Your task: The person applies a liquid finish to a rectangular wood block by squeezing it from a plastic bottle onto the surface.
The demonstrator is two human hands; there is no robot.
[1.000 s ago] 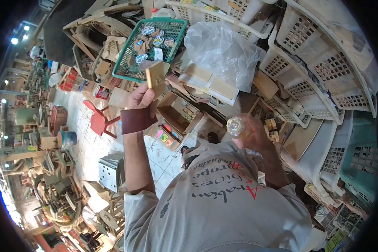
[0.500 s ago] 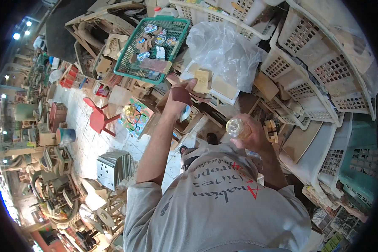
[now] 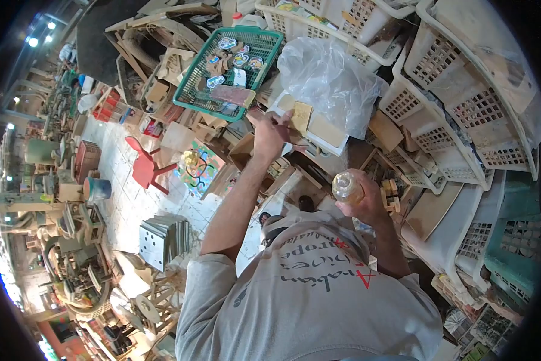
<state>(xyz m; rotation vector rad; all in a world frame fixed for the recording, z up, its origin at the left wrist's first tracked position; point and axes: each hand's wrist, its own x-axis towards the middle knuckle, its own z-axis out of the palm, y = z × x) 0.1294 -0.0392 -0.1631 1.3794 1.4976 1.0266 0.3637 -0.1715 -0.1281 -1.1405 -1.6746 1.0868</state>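
My left hand (image 3: 269,137) reaches out over the work surface with its fingers spread. Its fingertips are beside a yellowish square sheet (image 3: 300,117), which lies on a white-edged board (image 3: 326,133). Under and beside this hand are reddish-brown strips (image 3: 299,145), partly hidden by it. Closed around a clear bottle (image 3: 346,188) with yellowish contents, my right hand (image 3: 365,198) stays near my chest. Beyond the left hand stands a green basket (image 3: 183,96) with several small painted pieces (image 3: 240,59) and a reddish-brown block (image 3: 232,95) in it.
A crumpled clear plastic bag (image 3: 330,78) lies behind the board. White perforated crates (image 3: 442,120) rise at the right. On the floor at the left are a red chair (image 3: 144,165) and a stack of grey panels (image 3: 164,240).
The reddish-brown piece seen across my left hand before no longer shows there. That hand has turned and its fingers are spread. The view has shifted slightly; my right hand still holds the bottle.
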